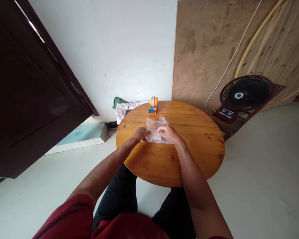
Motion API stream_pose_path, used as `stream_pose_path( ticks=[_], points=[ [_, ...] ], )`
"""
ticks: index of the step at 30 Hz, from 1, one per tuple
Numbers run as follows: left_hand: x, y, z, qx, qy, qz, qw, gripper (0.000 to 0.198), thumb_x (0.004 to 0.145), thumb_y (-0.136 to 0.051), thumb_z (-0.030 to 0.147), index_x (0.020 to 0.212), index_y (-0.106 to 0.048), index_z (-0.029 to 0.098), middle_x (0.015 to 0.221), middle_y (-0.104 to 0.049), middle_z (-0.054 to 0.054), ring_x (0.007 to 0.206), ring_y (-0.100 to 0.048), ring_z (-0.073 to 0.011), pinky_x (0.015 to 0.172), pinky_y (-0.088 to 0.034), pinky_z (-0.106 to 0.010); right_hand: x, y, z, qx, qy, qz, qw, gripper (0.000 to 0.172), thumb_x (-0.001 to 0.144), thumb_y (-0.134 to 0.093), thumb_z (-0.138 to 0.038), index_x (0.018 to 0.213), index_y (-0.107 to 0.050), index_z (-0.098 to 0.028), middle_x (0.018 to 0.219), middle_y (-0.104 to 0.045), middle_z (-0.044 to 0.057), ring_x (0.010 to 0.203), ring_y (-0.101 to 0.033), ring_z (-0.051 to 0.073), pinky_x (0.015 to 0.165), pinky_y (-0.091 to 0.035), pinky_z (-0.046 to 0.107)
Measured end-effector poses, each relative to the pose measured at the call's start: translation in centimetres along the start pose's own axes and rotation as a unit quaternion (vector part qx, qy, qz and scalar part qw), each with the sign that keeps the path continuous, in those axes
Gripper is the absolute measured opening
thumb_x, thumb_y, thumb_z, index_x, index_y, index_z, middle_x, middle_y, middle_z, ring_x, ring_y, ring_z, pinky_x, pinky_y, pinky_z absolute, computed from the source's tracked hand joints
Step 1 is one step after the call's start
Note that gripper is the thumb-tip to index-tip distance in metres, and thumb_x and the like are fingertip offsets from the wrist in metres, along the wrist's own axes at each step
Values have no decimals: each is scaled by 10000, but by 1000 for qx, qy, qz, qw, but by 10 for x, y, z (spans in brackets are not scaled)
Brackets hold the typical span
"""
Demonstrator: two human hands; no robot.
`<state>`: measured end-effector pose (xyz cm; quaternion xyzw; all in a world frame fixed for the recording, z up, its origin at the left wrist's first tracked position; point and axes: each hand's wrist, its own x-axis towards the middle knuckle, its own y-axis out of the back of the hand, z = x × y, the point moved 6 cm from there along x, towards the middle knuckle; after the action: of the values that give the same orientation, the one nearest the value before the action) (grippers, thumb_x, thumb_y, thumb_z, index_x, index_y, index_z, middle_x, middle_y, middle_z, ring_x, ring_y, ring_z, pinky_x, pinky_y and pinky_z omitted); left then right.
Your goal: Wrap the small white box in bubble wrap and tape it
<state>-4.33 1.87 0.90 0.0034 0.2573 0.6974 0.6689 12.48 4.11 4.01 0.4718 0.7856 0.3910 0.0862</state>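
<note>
A translucent piece of bubble wrap [154,136], folded like a flat packet with faint red print, lies on the round wooden table [149,162]. Its left edge is gripped by my left hand [141,134], with the fingers closed round it. Over its right side is my right hand [168,133], its fingers curled and thumb and forefinger pinched together. Whatever is between those fingertips is too small to make out. An orange and blue tape dispenser [153,105] with a roll of tape stands just beyond the wrap.
A dark fan [245,94] stands right of the table, by a wooden board [199,49]. Behind the table is a white printed sack [132,106]. A pale blue-topped box [79,136] lies on the floor at left, near a dark door [35,86].
</note>
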Motion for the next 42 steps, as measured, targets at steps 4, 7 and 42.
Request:
stream_pose_path(
  ticks=[4,7,42],
  points=[
    [-3,-6,6,-31,0,-22,999,150,711,-679,239,672,-573,140,534,-607,-15,452,-565,-135,463,-451,-247,0,-1,2,6,-2,4,1000,89,747,-608,-206,732,-696,-212,785,-701,18,763,-610,175,701,-394,264],
    [-3,-9,9,-35,0,-31,999,172,727,-680,250,675,-558,140,535,-605,-7,454,-566,-127,459,-464,-240,0,-1,3,11,-5,3,1000,94,749,-606,-213,735,-699,-213,761,-695,9,744,-604,169,686,-395,257],
    [-43,-34,33,311,-464,85,825,169,843,-550,234,827,-700,156,1015,-647,-117,904,-598,-221,821,-490,-358,-9,20,20,-7,-75,-4,997,135,758,-613,-212,874,-674,-184,923,-715,27,864,-623,174,763,-429,256]
  ],
)
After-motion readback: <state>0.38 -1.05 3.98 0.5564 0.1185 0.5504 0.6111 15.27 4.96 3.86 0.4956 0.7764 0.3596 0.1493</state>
